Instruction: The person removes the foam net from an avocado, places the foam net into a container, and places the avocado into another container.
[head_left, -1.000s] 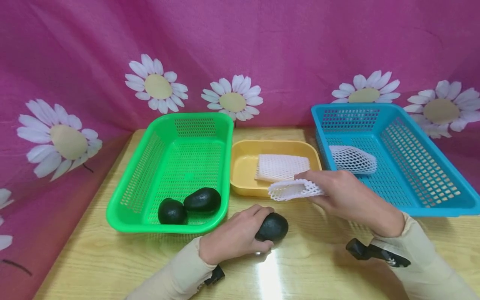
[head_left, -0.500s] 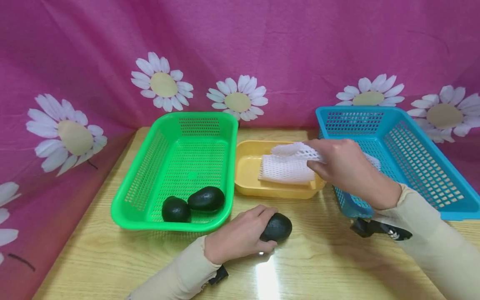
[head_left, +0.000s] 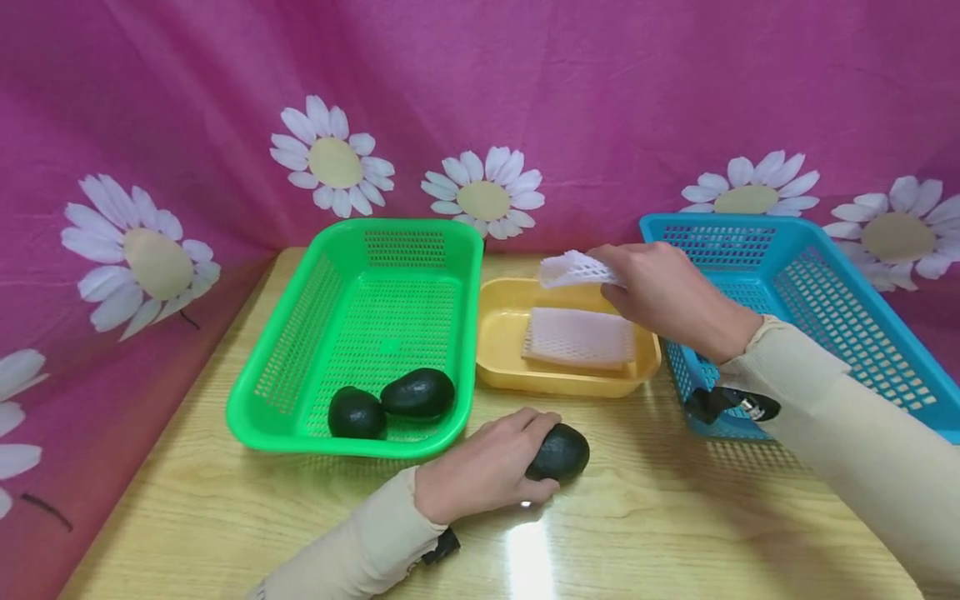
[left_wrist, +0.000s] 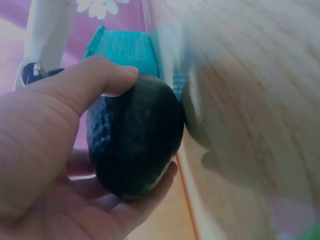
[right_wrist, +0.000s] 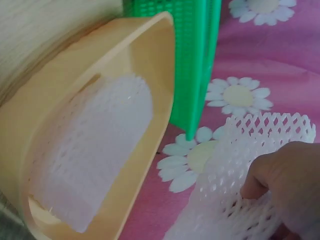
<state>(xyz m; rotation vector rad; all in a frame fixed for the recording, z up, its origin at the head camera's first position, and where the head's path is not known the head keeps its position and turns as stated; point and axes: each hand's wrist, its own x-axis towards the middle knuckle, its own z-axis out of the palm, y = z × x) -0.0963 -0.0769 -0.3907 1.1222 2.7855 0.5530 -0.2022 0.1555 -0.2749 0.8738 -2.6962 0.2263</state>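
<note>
One avocado (head_left: 564, 454) gripped in left hand (head_left: 489, 467); white foam net (head_left: 573, 269) pinched in right hand (head_left: 670, 296) near yellow tray (head_left: 555, 382).

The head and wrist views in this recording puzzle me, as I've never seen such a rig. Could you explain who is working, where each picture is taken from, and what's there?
No machine shows: a person works with a bare left hand and right hand. The head view comes from a camera worn on the head, looking forward and down. The other two come from a camera on each wrist, so they show each hand's work up close, at a tilt.

On the wooden table stand a green basket with two dark fruits in it, a yellow tray holding white netting, and a blue basket.

The left hand grips another dark fruit; the right pinches a white net sleeve near the tray.
</note>
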